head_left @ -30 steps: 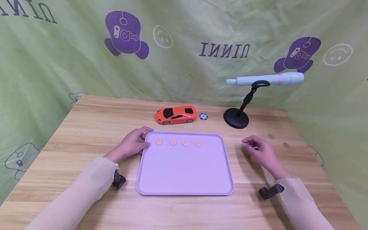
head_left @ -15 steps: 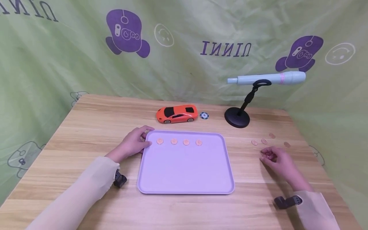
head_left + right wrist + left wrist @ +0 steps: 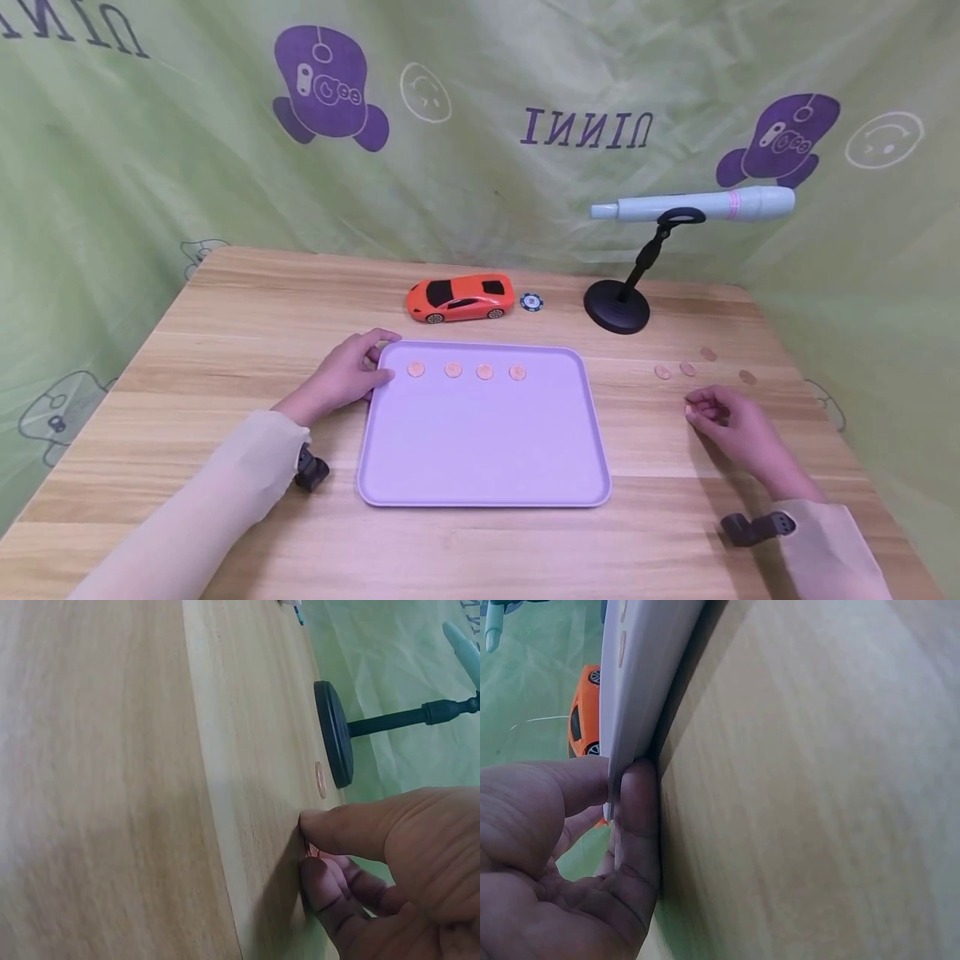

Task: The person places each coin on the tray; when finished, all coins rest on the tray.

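Observation:
A lilac tray [image 3: 487, 450] lies on the wooden table, with a row of several copper coins [image 3: 453, 369] along its far side. My left hand [image 3: 347, 373] grips the tray's far left corner; in the left wrist view the thumb is over the rim [image 3: 641, 682] and a finger is beneath it. To the right of the tray, my right hand [image 3: 733, 423] is low over the table, thumb and forefinger pinching a copper coin [image 3: 689, 410], mostly hidden by the fingertips. Just beyond that hand, several loose coins [image 3: 662, 372] lie flat on the wood.
Behind the tray stand an orange toy car [image 3: 460, 298] and a blue-and-white poker chip [image 3: 532, 302]. A black stand [image 3: 617, 307] at the back right bears a light blue microphone [image 3: 693, 205]. A green printed curtain [image 3: 465, 192] hangs behind the table.
My right hand has moved right and nearer, away from the tray's right side, uncovering two loose coins, and now pinches a coin. My left hand and the tray have stayed put.

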A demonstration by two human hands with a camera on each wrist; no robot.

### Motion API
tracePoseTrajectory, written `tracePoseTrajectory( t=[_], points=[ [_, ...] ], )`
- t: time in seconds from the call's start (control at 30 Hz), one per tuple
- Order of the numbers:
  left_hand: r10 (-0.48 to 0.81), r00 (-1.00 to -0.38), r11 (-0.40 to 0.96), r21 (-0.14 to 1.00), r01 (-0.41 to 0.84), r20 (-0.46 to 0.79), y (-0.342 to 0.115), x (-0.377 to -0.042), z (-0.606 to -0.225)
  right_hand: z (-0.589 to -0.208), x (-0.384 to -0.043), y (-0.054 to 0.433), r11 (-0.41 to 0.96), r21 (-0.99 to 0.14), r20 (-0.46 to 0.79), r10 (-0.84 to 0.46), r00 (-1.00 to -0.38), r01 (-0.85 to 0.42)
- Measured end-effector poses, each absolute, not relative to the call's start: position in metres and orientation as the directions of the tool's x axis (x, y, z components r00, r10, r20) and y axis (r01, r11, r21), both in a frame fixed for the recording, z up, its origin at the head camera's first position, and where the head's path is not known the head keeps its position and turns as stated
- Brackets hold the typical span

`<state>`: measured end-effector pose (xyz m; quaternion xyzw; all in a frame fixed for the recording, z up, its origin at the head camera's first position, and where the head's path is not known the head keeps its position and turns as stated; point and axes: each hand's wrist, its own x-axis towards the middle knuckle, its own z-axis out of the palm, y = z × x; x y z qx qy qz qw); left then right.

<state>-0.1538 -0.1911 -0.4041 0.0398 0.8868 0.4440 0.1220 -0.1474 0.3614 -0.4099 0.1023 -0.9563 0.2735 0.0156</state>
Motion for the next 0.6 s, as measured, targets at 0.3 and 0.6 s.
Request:
tracePoseTrajectory(
  t=[0.3, 0.6],
  points=[
    [0.170, -0.967, 0.604, 0.796, -0.049, -0.188, -0.1905, -0.1538, -0.4034, -0.4077, -0.1491, 0.3625, 0.828, -0.538, 0.012, -0.179, -0.984, -0.157],
    [0.169, -0.966, 0.587, 0.807, -0.063, -0.198, -0.1908, -0.1541, -0.4033, -0.4058, -0.1462, 0.3613, 0.810, -0.562, 0.064, -0.160, -0.985, -0.168]
  ],
)
